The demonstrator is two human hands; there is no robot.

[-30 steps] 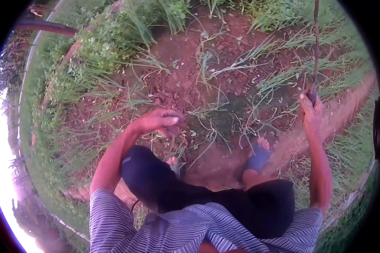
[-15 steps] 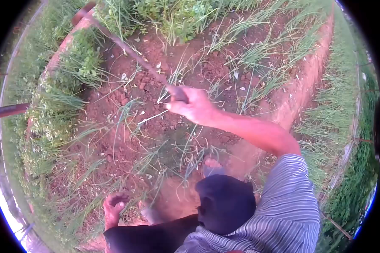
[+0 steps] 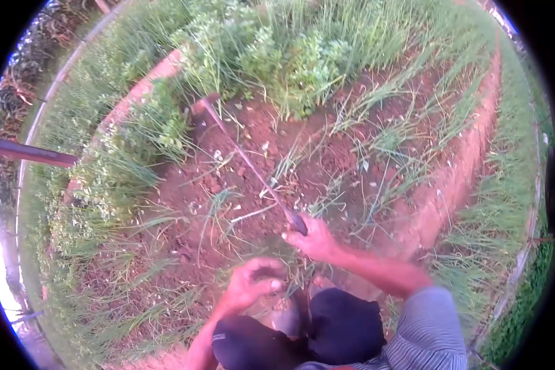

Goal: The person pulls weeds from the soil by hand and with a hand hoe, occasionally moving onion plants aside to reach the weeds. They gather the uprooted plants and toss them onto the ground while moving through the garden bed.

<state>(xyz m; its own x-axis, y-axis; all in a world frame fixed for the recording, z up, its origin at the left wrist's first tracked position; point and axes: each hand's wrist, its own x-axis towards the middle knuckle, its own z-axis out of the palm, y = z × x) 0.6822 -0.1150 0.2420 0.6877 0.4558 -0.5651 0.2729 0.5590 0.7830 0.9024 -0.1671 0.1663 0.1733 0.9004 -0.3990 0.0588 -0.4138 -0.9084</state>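
A long-handled hoe (image 3: 250, 161) slants across the red-brown soil (image 3: 222, 179), its blade at the upper left beside leafy green plants. My right hand (image 3: 314, 239) is wrapped round the dark end of its handle, right of centre. Lower and further left, my left hand (image 3: 256, 282) hangs above the ground with curved fingers apart and nothing in them. Long thin green stalks (image 3: 219, 206) lie and lean on the soil around the handle.
Leafy plants (image 3: 311, 68) grow along the top and left. A raised earth ridge (image 3: 456, 185) runs down the right side, with grass-like plants (image 3: 505, 203) beyond it. A dark bar (image 3: 31, 151) juts in at the left edge. My bent knees and feet are at the bottom.
My right hand has come down with the hoe, whose blade is now lower and further right. My left hand has moved right and up, closer to the right hand. The view has shifted.
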